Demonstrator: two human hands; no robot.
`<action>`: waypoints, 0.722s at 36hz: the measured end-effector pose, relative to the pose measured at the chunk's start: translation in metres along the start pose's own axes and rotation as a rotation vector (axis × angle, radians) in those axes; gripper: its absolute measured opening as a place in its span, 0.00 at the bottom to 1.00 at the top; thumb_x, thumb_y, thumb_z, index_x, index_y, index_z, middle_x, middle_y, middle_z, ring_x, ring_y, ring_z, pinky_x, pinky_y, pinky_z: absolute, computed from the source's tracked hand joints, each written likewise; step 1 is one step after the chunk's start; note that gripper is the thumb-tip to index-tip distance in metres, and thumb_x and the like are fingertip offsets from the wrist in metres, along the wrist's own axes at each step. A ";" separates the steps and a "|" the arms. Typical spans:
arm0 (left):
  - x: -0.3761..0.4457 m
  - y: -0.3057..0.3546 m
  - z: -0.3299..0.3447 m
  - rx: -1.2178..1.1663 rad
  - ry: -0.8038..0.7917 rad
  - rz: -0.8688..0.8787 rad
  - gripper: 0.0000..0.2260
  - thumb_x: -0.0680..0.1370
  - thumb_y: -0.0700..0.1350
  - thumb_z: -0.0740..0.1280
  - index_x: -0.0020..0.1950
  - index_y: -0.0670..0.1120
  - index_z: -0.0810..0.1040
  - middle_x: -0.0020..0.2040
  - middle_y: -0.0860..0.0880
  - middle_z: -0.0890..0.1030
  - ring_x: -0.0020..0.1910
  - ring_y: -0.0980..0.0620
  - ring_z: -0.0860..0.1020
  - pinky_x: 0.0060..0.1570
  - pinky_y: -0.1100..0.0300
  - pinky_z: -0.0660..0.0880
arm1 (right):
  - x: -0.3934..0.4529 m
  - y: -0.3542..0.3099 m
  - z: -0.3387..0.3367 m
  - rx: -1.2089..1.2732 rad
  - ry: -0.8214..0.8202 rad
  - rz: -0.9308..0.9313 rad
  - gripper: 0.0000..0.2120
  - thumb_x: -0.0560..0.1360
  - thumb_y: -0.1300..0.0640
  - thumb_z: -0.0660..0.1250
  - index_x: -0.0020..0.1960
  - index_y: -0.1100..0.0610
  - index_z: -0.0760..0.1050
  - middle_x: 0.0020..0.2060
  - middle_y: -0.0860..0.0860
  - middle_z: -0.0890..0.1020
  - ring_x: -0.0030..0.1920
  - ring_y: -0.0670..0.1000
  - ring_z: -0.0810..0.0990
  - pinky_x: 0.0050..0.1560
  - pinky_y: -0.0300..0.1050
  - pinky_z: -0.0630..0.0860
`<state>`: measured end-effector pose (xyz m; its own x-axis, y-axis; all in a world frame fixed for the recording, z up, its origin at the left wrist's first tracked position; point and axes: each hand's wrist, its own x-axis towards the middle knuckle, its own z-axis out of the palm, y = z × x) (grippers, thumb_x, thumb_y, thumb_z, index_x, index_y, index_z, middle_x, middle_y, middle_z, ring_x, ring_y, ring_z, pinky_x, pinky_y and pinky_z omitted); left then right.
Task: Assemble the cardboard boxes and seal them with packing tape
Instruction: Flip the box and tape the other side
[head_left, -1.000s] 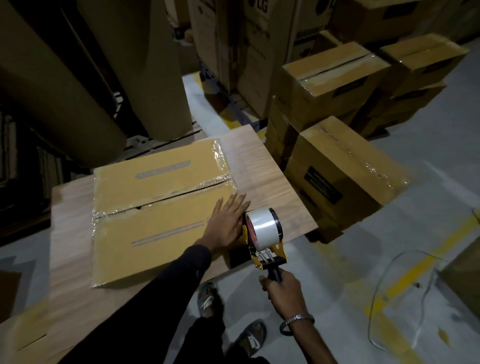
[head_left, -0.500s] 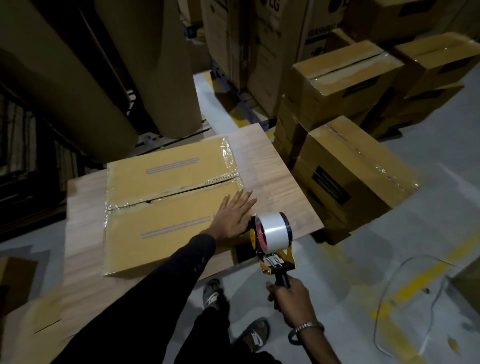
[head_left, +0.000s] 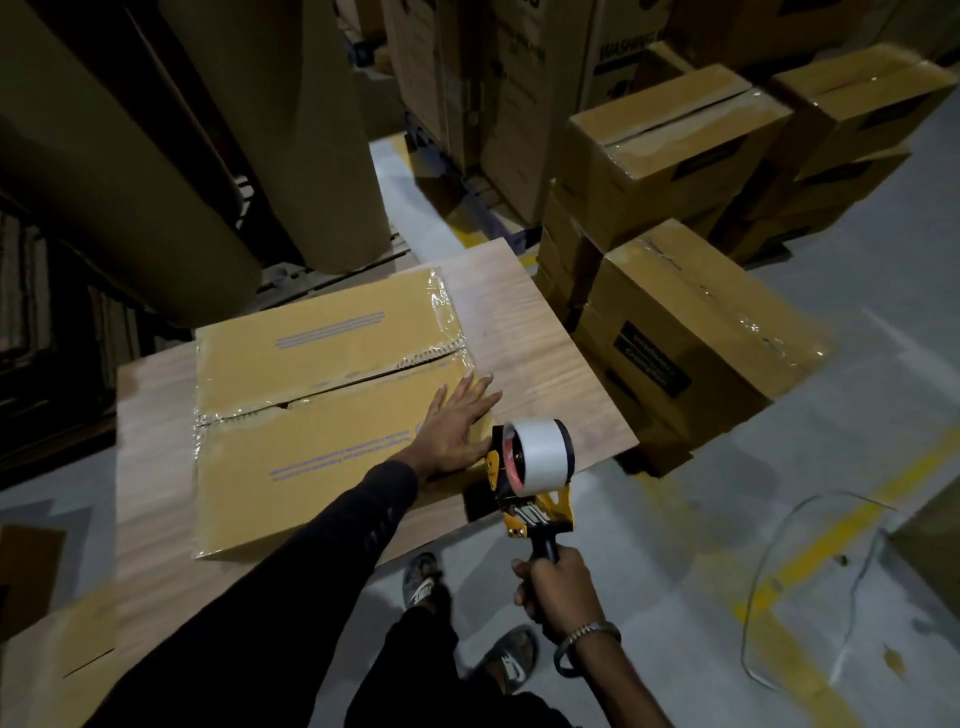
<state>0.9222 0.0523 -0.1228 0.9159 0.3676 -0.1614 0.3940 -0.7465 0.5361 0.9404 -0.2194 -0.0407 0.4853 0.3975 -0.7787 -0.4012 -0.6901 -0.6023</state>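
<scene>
A closed cardboard box (head_left: 322, 410) stands on a wooden table (head_left: 540, 358), with shiny tape along its centre seam and edges. My left hand (head_left: 454, 423) lies flat with straight fingers on the box top near its right edge. My right hand (head_left: 558, 590) grips the black handle of a yellow tape dispenser (head_left: 532, 470). The dispenser carries a white tape roll and sits at the box's right side, just off the table's front right corner.
Several taped cardboard boxes (head_left: 691, 338) are stacked on the floor right of the table. Large brown paper rolls (head_left: 291, 130) stand behind it. Tall printed cartons (head_left: 519, 78) are at the back. A loose strap (head_left: 810, 571) lies on the grey floor by a yellow line.
The view has shifted a little. The left hand stays flat on the box and the right hand keeps the dispenser at the box's right side.
</scene>
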 end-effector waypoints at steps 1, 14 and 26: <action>0.000 0.000 0.000 0.005 0.001 0.000 0.35 0.82 0.62 0.63 0.86 0.55 0.57 0.86 0.56 0.47 0.84 0.54 0.38 0.79 0.44 0.33 | 0.001 0.001 0.001 0.029 -0.012 0.012 0.06 0.77 0.66 0.65 0.41 0.62 0.73 0.27 0.59 0.79 0.23 0.53 0.70 0.28 0.43 0.65; -0.002 0.007 -0.001 0.043 0.032 0.016 0.42 0.75 0.72 0.53 0.85 0.53 0.58 0.86 0.54 0.48 0.85 0.53 0.40 0.81 0.41 0.36 | 0.015 0.003 -0.002 0.347 -0.198 0.268 0.14 0.77 0.66 0.67 0.34 0.64 0.72 0.26 0.59 0.74 0.21 0.54 0.67 0.24 0.40 0.62; -0.010 0.016 -0.001 0.155 0.050 0.024 0.42 0.76 0.77 0.51 0.84 0.55 0.59 0.87 0.52 0.45 0.84 0.51 0.37 0.80 0.38 0.36 | 0.035 0.051 -0.004 0.344 -0.135 0.431 0.13 0.77 0.65 0.69 0.35 0.66 0.74 0.27 0.59 0.74 0.22 0.55 0.68 0.26 0.44 0.63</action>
<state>0.9195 0.0371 -0.1120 0.9218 0.3726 -0.1067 0.3826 -0.8308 0.4041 0.9404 -0.2432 -0.0977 0.1267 0.2126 -0.9689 -0.7818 -0.5798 -0.2294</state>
